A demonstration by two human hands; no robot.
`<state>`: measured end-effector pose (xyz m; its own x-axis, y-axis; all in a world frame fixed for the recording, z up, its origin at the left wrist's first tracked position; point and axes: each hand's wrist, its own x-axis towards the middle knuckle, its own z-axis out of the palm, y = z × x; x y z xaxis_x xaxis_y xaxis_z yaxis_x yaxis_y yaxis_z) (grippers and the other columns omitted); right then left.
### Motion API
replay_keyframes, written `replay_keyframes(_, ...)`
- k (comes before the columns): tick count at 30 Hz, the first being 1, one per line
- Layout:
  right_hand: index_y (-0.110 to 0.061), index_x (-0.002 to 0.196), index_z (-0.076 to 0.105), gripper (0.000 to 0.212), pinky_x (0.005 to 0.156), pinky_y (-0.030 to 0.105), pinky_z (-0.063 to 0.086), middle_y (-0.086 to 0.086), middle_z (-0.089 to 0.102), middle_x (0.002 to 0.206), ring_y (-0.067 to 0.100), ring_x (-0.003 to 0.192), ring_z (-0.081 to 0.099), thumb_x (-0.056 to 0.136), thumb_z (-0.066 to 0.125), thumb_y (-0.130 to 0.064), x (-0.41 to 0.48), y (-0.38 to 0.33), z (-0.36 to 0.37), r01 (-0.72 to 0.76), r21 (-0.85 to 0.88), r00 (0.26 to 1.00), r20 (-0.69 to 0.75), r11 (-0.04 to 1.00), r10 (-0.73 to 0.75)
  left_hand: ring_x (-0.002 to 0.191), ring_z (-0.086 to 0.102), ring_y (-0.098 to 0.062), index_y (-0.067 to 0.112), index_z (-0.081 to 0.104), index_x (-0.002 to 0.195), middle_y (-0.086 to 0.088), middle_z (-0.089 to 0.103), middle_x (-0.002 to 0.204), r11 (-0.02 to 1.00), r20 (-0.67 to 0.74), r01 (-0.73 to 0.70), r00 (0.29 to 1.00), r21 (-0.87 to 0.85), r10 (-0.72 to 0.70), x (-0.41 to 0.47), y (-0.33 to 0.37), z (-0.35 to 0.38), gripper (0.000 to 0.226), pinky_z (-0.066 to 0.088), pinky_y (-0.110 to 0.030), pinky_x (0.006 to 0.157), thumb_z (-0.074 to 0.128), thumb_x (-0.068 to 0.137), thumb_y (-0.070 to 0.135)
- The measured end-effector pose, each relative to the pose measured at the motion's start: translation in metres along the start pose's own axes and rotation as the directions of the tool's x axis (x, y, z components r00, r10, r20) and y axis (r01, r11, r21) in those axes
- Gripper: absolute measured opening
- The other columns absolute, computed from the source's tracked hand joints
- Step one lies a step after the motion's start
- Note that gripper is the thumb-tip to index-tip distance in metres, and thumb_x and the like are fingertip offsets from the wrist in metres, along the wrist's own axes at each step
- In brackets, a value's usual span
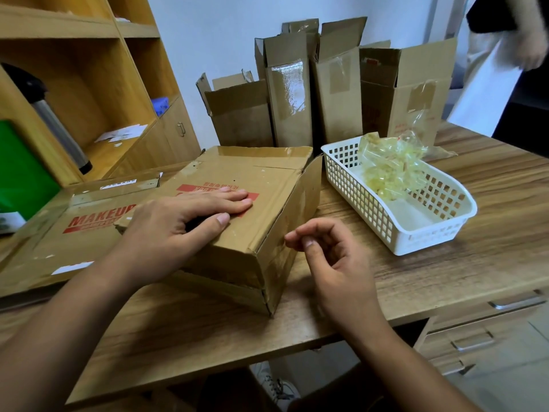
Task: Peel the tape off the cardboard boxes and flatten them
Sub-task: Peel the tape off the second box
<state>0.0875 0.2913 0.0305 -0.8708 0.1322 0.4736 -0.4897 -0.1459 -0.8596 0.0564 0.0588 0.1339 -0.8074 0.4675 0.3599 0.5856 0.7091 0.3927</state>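
A brown cardboard box [267,185] with red print lies on the wooden table in front of me, with clear tape along its right side. My left hand [178,224] rests flat on its top, fingers spread. My right hand [329,257] hovers just beside the box's right side, fingers curled with thumb and fingertips close together; whether it pinches tape I cannot tell. To the left lies a flattened box [74,233] printed "MAKEUP". Several upright open boxes [335,93], still bearing tape, stand at the back of the table.
A white plastic basket [416,236] with crumpled peeled tape [389,165] sits at the right. Wooden shelving [89,69] with a steel flask [56,126] stands on the left. Another person's arm [531,46] shows at the top right. Drawers [490,337] sit below the table's right edge.
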Motion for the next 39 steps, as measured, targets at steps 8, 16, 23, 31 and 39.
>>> replay_keyframes(8,-0.018,0.111,0.067,0.03,0.097,0.034,0.054,-0.003,0.073,0.115,0.019,0.115,0.067,0.097,0.055,0.006,-0.001,-0.004,0.0,0.042,-0.043,0.999,-0.014,0.998,-0.042,0.133,0.047,0.007,0.051,0.063,0.127,0.033,0.058,0.134,1.0,-0.001,0.004,1.0,0.003,-0.004,-0.001,0.0,0.0,0.039,0.046,-0.044,0.108,0.044,0.093,0.054)
replay_keyframes(16,-0.02,0.101,0.066,0.028,0.092,0.032,0.056,-0.003,0.073,0.103,0.019,0.105,0.07,0.096,0.058,0.006,-0.003,-0.005,0.0,0.044,-0.073,0.999,-0.018,0.996,-0.045,0.133,0.046,0.009,0.053,0.062,0.128,0.035,0.056,0.134,1.0,0.008,0.011,1.0,0.01,-0.011,-0.001,0.0,-0.001,0.04,0.045,-0.043,0.107,0.043,0.094,0.056)
replay_keyframes(23,-0.02,0.108,0.063,0.027,0.09,0.031,0.056,-0.008,0.07,0.105,0.017,0.104,0.069,0.092,0.068,0.0,0.003,-0.005,0.004,0.066,-0.139,0.997,-0.038,0.988,-0.072,0.134,0.045,0.008,0.053,0.062,0.128,0.035,0.056,0.134,1.0,0.005,0.003,1.0,-0.002,-0.003,-0.001,0.001,0.0,0.039,0.045,-0.043,0.108,0.044,0.094,0.054)
replay_keyframes(31,-0.011,0.105,0.063,0.022,0.082,0.015,0.049,-0.003,0.065,0.096,0.006,0.09,0.063,0.089,0.071,0.0,0.015,-0.001,0.01,0.268,-0.467,0.955,0.015,0.843,-0.295,0.133,0.046,0.008,0.054,0.061,0.127,0.036,0.056,0.133,1.0,-0.003,0.007,1.0,-0.008,-0.007,-0.001,0.001,-0.001,0.038,0.045,-0.045,0.108,0.044,0.094,0.054)
replay_keyframes(39,-0.011,0.106,0.059,0.022,0.076,0.014,0.046,-0.003,0.06,0.094,0.006,0.084,0.056,0.088,0.065,0.0,0.02,0.0,0.009,0.292,-0.542,0.954,0.105,0.788,-0.281,0.133,0.046,0.009,0.053,0.062,0.128,0.036,0.056,0.134,1.0,-0.009,0.012,1.0,0.004,-0.012,-0.001,0.001,0.0,0.039,0.046,-0.042,0.107,0.044,0.093,0.055)
